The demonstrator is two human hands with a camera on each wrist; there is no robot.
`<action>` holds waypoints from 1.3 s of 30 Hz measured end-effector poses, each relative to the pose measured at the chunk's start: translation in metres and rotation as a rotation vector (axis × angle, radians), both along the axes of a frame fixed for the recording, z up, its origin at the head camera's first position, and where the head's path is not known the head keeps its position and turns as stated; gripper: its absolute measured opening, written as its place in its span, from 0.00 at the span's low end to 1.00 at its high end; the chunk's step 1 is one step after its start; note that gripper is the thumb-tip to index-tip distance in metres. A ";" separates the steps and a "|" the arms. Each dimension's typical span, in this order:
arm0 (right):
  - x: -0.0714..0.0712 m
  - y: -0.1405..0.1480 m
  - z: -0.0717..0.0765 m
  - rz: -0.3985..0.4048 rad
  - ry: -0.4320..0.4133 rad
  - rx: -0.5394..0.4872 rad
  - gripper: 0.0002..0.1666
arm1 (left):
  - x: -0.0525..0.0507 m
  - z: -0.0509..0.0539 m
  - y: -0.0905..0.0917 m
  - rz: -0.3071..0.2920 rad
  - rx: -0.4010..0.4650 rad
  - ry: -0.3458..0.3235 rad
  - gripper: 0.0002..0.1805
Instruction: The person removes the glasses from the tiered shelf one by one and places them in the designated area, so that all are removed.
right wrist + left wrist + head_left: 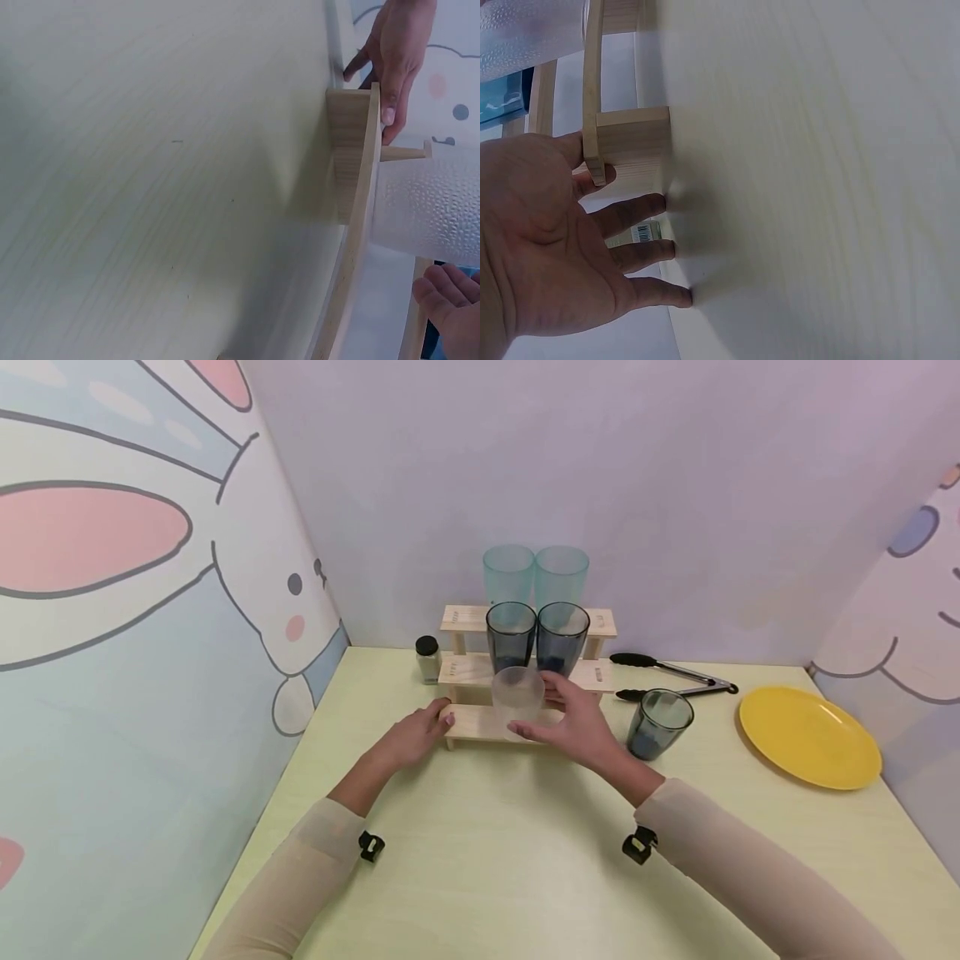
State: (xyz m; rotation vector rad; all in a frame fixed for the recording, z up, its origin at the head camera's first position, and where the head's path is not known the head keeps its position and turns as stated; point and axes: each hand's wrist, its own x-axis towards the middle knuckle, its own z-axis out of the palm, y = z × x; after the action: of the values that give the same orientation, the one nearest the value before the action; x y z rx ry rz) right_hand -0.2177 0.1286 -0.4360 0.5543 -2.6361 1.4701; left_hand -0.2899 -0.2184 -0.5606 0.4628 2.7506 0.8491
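A clear, pebbled cup [517, 687] stands upright on the lowest step [472, 724] of a three-tier wooden stand [471, 671], left of the step's middle. The right hand [577, 718] curves about the cup's right side, its thumb reaching across the near side low down and its fingers bent close by the right edge. In the right wrist view the fingertips lie right up against the cup's outline, and I cannot tell whether they press on it or have let go. The left hand [415, 737] pinches the left end of the lowest step: the left wrist view shows the thumb above the board and the index finger bent under it, with the other three fingers [641, 253] spread and nearly straight, reaching down to the tabletop [495, 868]. Two dark cups [512, 642] stand side by side on the middle step, just beyond the clear cup, and two pale teal cups [508, 577] stand on the far, highest step. A black-lidded jar [429, 667] is just left of the stand, beyond the left hand. To the right are a dark glass [658, 727] near the right wrist, black-handled tongs [636, 660] lying spread farther back, and a yellow plate [810, 739] at the far right.
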 end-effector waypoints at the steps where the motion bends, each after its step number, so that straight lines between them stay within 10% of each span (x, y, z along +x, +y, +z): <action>1: 0.000 -0.002 -0.001 -0.009 -0.007 0.001 0.58 | 0.000 0.000 0.000 0.002 -0.001 -0.001 0.50; 7: 0.000 -0.015 -0.004 -0.080 -0.011 0.044 0.61 | 0.007 0.008 0.004 -0.007 -0.013 0.012 0.49; 12: -0.001 -0.021 -0.005 -0.115 -0.011 0.055 0.58 | 0.024 0.039 0.014 -0.034 -0.019 -0.008 0.45; 17: -0.001 -0.022 -0.004 -0.106 -0.004 0.040 0.53 | 0.019 0.031 0.011 -0.022 -0.020 0.003 0.46; 23: 0.000 -0.018 0.000 -0.085 0.033 0.022 0.50 | 0.044 0.077 0.025 -0.027 -0.040 -0.012 0.34; 33: 0.003 0.004 0.014 -0.055 0.146 0.004 0.46 | 0.027 0.051 0.012 -0.054 -0.026 0.014 0.46; 39: 0.008 0.028 0.023 -0.052 0.127 0.009 0.46 | 0.038 0.066 0.018 -0.036 -0.025 -0.011 0.39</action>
State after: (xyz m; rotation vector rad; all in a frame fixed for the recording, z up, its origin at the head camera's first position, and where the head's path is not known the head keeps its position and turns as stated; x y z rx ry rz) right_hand -0.2099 0.1564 -0.4127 0.5565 -2.5410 1.3623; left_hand -0.2517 -0.2004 -0.4943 0.5003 2.7307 0.8056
